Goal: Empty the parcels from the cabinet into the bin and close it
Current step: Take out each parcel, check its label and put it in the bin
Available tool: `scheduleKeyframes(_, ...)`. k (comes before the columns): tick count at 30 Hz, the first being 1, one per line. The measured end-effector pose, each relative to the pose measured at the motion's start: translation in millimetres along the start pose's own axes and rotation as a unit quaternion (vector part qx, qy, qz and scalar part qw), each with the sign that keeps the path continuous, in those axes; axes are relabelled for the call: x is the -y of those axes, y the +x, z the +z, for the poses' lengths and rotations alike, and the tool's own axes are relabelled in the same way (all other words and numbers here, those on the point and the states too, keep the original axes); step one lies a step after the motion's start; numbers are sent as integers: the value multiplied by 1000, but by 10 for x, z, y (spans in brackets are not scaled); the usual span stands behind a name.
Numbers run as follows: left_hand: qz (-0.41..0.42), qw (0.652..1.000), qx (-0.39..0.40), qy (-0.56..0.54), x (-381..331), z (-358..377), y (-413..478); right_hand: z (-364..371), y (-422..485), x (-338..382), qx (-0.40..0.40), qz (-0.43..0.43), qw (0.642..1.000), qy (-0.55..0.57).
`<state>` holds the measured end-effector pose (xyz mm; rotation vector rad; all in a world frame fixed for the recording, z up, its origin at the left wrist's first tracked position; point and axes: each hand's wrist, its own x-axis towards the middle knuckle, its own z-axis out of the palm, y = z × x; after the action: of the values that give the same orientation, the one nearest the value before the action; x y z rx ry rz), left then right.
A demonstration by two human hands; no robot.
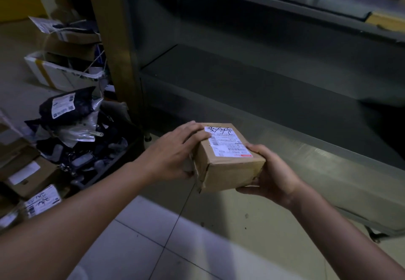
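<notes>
Beyond the box we are gripping, the grey metal cabinet [252, 77] is standing open, its shelves showing nothing inside. Off to the left of our grip, the dark bin [109, 159] is sitting on the floor, heaped with black mailer bags [65, 108] and clear pouches. Between our palms we are holding a small cardboard parcel [228, 167], white label [228, 142] facing up, above the pale floor tiles [166, 246]. Our left hand [175, 156] is curling over its top and left side, fingers resting on the label corner; our right hand [274, 174] is cupping the right end and underside, both closed firmly on it
</notes>
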<state>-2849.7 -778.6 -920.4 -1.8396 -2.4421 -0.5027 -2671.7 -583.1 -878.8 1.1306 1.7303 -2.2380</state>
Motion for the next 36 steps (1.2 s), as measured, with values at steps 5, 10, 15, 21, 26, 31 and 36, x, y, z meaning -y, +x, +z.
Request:
scheduleKeyframes(5,-25,994,-11,-104,-40,-66,-23,-45,60,16,-18,-12,1000,21)
scheduleKeyframes(10,-47,988,17,-146,-17,-76,-20,-14,76,18,-20,-16,1000,1)
scheduleKeyframes(15,-84,977,38,-194,17,-55,-34,27,72,19,-22,-17,999,-21)
scheduleKeyframes(21,-172,934,50,-309,6,4,-10,20,77,-22,-33,-44,994,-94)
scheduleKeyframes(26,-293,844,80,-443,11,38,7,49,92,-54,-59,-145,976,-151)
scheduleKeyframes(31,-379,739,87,-550,85,8,12,-9,164,-185,-55,-242,931,-267)
scheduleKeyframes(36,-428,649,91,-623,13,-37,124,-21,164,-321,-48,-328,829,-450)
